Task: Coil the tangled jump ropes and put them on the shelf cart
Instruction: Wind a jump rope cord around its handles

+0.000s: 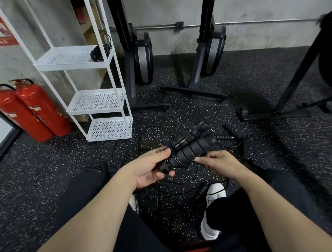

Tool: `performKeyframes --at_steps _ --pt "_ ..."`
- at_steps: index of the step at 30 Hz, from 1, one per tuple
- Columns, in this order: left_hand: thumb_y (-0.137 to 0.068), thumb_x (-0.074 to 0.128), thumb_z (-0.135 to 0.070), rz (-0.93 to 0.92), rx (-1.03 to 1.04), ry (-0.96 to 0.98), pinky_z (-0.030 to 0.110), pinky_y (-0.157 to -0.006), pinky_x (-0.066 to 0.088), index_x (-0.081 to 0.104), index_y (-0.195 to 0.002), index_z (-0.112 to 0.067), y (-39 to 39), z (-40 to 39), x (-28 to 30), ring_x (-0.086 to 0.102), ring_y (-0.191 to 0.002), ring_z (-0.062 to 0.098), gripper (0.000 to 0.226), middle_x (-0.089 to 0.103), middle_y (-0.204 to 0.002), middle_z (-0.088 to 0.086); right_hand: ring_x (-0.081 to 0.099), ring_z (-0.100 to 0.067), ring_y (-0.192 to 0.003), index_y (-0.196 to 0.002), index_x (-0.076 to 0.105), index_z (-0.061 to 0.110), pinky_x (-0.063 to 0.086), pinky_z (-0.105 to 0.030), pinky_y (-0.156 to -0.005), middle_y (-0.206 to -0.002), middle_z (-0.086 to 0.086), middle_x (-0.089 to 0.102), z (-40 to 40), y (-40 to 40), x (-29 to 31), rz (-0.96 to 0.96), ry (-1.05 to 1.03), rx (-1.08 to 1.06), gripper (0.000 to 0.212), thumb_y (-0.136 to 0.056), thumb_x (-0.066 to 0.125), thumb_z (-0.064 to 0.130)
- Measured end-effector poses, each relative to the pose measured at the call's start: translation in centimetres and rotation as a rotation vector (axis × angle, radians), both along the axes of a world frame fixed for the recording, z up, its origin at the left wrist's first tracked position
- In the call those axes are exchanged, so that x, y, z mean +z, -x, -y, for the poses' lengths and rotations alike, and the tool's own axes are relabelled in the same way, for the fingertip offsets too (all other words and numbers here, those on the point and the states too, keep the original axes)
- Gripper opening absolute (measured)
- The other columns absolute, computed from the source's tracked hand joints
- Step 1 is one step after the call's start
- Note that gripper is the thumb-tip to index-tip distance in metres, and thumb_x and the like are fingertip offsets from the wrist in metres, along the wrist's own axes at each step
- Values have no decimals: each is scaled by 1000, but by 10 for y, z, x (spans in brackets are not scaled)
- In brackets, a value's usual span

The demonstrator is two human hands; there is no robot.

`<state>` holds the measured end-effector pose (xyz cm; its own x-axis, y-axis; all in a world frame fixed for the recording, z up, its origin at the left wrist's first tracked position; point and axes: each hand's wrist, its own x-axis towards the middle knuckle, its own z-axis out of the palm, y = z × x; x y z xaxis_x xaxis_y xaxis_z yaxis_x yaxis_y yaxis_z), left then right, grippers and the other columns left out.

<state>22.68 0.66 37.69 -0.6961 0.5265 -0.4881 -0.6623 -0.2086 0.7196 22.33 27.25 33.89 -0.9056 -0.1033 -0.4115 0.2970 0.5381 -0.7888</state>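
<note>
Left hand (150,168) gripping rope handles (187,147), right hand (219,161) apparently pinching cord

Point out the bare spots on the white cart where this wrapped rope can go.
The middle shelf and bottom shelf show bare. On the top shelf the left part is free; a coiled rope fills its right corner. The floor by the feet is crowded with loose cords.

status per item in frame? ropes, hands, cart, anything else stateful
left hand: grips the handle bundle's near end
right hand: pinches the cord beside the bundle
handle bundle: handles side by side, cord wrapped around, held off the floor
loose ropes: tangled on the floor, uncoiled
coiled rope: already on the cart's top shelf
shelf cart: upright, two lower shelves bare
fire extinguishers: leaning by the wall
</note>
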Motion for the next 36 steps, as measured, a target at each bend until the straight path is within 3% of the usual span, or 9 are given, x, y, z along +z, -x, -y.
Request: performKeyframes --at_steps 5,8,12,20,25,27,30,33,36 --pt "-83 68 -23 -99 -272 244 18 -40 43 54 -130 -25 -3 -10 3 73 -67 22 49 78 -99 9 54 0 -58 -60 59 21 55 -37 -75 -51 12 62 -7 3 -6 -150 57 12 21 -77 70 16" --pt "-94 67 -14 -145 -453 310 19 -44 49 54 -126 -21 -4 -15 2 75 -73 24 35 77 -100 10 54 -8 -58 -63 68 13 51 -31 -61 -59 5 63 -1 2 1 -127 20 -8 32 -66 91 35" --pt "-94 71 -7 -205 -591 411 25 -48 56 57 -122 -15 -6 -20 -7 74 -78 31 32 73 -107 15 39 -11 -50 -74 73 12 30 -25 -48 -54 5 51 5 1 4 -65 -62 -23 50 -58 92 55" --pt "-89 80 -9 -409 -676 682 49 -67 65 45 -113 -25 -9 -29 -20 72 -80 29 45 55 -127 17 36 -7 -47 -69 62 19 30 -23 -47 -52 10 51 10 -3 4 -104 61 -14 37 -66 94 36" --pt "-90 78 -11 -457 -646 755 38 -61 64 23 -154 -37 -8 -39 -22 73 -81 30 89 44 -132 -1 39 -11 -50 -67 60 19 29 -27 -49 -57 5 55 11 -4 4 -159 156 -54 35 -69 94 27" --pt "-92 77 -17 -478 -715 818 40 -67 65 35 -153 -22 -6 -42 -25 73 -81 26 74 53 -130 -2 41 -7 -49 -66 58 19 32 -23 -49 -55 10 57 16 -8 6 -175 147 -6 35 -70 93 22" --pt "-91 79 -24 -521 -755 922 36 -68 63 51 -138 -14 -3 -40 -29 73 -80 24 55 66 -99 -2 48 -3 -51 -65 58 20 38 -20 -53 -58 10 62 24 -14 6 -200 118 54 35 -72 93 20" --pt "-93 76 -22 -410 -687 849 41 -74 65 51 -137 -12 0 -38 -33 72 -79 22 51 68 -111 8 53 -7 -56 -65 59 23 42 -26 -55 -67 1 68 27 -15 5 -211 120 34 33 -73 91 21" --pt "-95 74 -25 -469 -583 898 43 -75 65 50 -138 -17 -2 -39 -40 75 -85 26 50 65 -120 7 61 -14 -66 -69 60 24 50 -35 -66 -79 -8 74 28 -11 4 -217 149 29 29 -79 87 21"
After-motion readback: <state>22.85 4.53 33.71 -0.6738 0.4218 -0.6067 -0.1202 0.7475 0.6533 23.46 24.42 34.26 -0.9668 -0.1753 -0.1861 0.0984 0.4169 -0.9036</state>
